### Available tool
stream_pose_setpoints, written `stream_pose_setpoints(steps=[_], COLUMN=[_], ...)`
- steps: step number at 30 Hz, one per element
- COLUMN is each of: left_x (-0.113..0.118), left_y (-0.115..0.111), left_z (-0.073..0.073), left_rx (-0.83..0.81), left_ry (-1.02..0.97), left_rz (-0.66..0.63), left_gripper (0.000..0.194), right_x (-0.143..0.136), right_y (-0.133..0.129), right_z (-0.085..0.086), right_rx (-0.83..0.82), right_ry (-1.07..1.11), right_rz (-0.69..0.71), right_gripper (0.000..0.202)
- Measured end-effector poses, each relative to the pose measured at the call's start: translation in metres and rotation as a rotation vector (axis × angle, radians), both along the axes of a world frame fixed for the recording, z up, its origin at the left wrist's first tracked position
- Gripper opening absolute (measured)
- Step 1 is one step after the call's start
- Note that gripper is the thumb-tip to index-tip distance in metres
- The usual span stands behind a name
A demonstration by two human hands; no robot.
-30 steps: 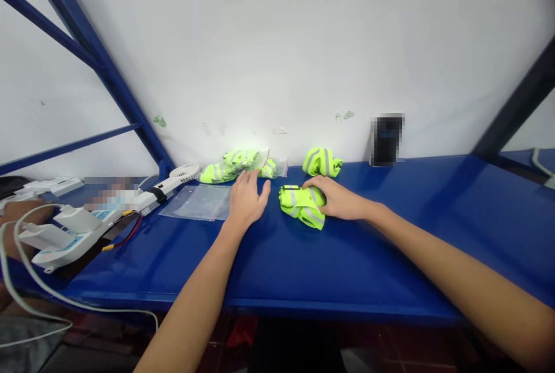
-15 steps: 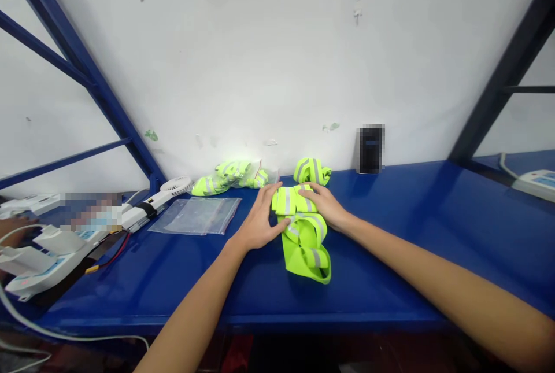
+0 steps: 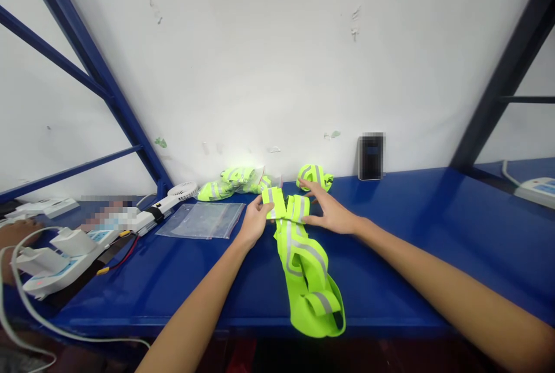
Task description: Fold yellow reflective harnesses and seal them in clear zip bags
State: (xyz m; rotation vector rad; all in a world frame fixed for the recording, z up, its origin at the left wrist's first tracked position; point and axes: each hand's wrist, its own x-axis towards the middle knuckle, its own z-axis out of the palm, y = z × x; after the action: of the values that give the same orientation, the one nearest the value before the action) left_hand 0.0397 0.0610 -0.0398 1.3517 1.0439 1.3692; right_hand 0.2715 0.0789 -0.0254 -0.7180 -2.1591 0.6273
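Observation:
A neon yellow reflective strap with grey stripes lies on the blue table, its upper part folded and its loose loops trailing down to the front edge. My left hand pinches the upper left end of the strap between thumb and fingers. My right hand is at the strap's upper right side, fingers spread and thumb at the edge of the fold. Just beyond it sits a rolled yellow reflective strap. Behind my left hand are bagged yellow reflective straps.
Flat clear plastic bags lie left of my hands. Farther left are a white fan, a power strip with plugs and cables. Another person's hand shows there. A dark blurred box leans on the wall.
The strap's lower part has spread down toward the table's front edge. My left hand has changed to a pinch at the upper left end; my right hand's fingers have opened away from the fold.

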Motion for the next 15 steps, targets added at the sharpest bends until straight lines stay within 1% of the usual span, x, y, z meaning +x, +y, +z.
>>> stream_pose_setpoints(steps=[1, 3, 6, 8, 9, 10, 12, 13, 15], left_x=[0.000, 0.001, 0.002, 0.003, 0.002, 0.002, 0.000, -0.001, -0.002], left_y=[0.001, -0.001, -0.005, -0.006, -0.006, -0.006, -0.005, -0.005, -0.007], left_z=[0.000, 0.002, 0.006, 0.007, 0.007, 0.007, 0.005, 0.004, 0.002], left_rx=[-0.032, -0.079, -0.141, -0.183, -0.194, -0.195, -0.162, -0.127, -0.015], left_ry=[-0.064, -0.193, -0.276, -0.260, -0.245, -0.228, -0.168, -0.121, 0.030], left_rz=[-0.006, -0.046, -0.148, -0.230, -0.261, -0.277, -0.264, -0.231, -0.154], left_gripper=[0.031, 0.025, 0.028, 0.043, 0.053, 0.063, 0.078, 0.080, 0.075], right_x=[-0.001, -0.005, -0.012, -0.015, -0.016, -0.017, -0.018, -0.019, -0.020], right_y=[-0.004, -0.010, -0.014, -0.013, -0.012, -0.010, -0.006, -0.003, 0.001], right_z=[0.002, 0.003, 0.002, 0.001, 0.001, 0.001, 0.000, 0.000, -0.003], right_rx=[0.088, 0.183, 0.247, 0.222, 0.162, 0.064, -0.182, -0.301, -0.491], right_ry=[-0.052, -0.132, -0.148, -0.070, -0.013, 0.052, 0.180, 0.237, 0.350], right_rz=[0.010, 0.030, 0.014, 0.002, 0.004, 0.011, 0.024, 0.023, 0.005], right_gripper=[0.093, 0.091, 0.071, 0.054, 0.046, 0.040, 0.033, 0.033, 0.035])
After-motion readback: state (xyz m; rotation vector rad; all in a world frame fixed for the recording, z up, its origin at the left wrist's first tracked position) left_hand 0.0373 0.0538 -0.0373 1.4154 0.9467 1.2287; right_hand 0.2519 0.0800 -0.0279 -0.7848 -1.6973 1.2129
